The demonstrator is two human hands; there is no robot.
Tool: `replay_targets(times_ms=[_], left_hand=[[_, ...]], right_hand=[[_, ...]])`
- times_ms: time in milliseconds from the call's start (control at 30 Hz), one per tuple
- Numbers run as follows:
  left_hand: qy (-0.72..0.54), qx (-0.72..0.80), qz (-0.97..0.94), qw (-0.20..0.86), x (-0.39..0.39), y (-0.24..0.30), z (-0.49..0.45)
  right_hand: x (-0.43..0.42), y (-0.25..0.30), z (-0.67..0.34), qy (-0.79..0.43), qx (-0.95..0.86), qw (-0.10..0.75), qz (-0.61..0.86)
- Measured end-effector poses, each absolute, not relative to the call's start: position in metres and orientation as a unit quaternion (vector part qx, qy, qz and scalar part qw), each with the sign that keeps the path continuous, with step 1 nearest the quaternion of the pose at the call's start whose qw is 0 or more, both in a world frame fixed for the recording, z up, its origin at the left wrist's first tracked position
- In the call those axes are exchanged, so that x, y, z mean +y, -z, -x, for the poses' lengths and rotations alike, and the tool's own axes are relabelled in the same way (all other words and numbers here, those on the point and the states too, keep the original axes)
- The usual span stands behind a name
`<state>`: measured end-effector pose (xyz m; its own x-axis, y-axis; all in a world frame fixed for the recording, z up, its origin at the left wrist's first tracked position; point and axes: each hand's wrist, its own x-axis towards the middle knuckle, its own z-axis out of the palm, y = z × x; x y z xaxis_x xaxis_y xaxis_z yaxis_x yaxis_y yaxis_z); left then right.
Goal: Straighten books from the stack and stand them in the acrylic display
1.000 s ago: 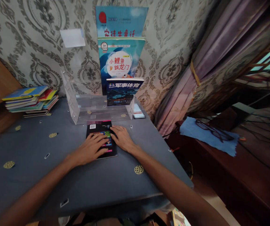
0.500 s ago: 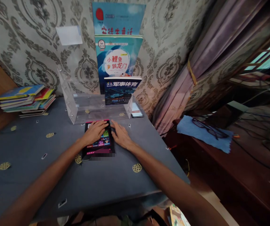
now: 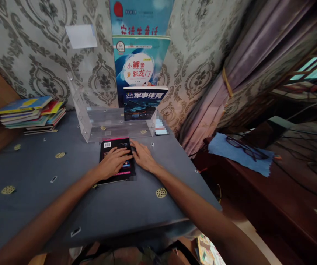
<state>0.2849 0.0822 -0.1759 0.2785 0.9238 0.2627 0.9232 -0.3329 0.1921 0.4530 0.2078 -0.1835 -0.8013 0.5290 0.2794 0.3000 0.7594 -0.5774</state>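
A black book with pink edging and a barcode point(image 3: 114, 142) lies flat on the grey patterned tablecloth point(image 3: 136, 206). My left hand point(image 3: 114, 161) rests on its cover, fingers stretched out to the right and slightly apart. Along the book's right edge lies my right hand point(image 3: 144, 156), its fingers extended forward. Just behind the book stands a clear acrylic rack point(image 3: 105, 123). In its right part a dark blue book point(image 3: 144, 105) leans, with a teal book point(image 3: 142, 60) and a taller blue book point(image 3: 142, 16) rising behind it.
At the far left sits a stack of books point(image 3: 31, 114). A tied curtain point(image 3: 213, 99) hangs beyond the table's right side. Lower on the right, glasses point(image 3: 245, 147) lie on a blue cloth point(image 3: 216, 147) amid loose cables. White paper point(image 3: 81, 36) is on the wall.
My left hand has slid toward me over the black book, uncovering the barcode. My right hand stays by the book's right edge. The view has tilted slightly.
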Motion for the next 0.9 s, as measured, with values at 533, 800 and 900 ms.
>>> replay_targets(times_ms=[533, 800, 900], left_hand=[[-0.171, 0.524, -0.834, 0.014, 0.037, 0.168, -0.317], [-0.168, 0.528, -0.833, -0.008, 0.036, 0.172, -0.318], [-0.187, 0.533, -0.825, -0.015, 0.035, 0.172, -0.319]], right_hand=[[0.208, 0.184, -0.453, -0.252, -0.919, 0.21, 0.219], [0.198, 0.181, -0.452, -0.201, -0.93, 0.202, 0.23], [0.186, 0.183, -0.46, -0.196, -0.935, 0.204, 0.214]])
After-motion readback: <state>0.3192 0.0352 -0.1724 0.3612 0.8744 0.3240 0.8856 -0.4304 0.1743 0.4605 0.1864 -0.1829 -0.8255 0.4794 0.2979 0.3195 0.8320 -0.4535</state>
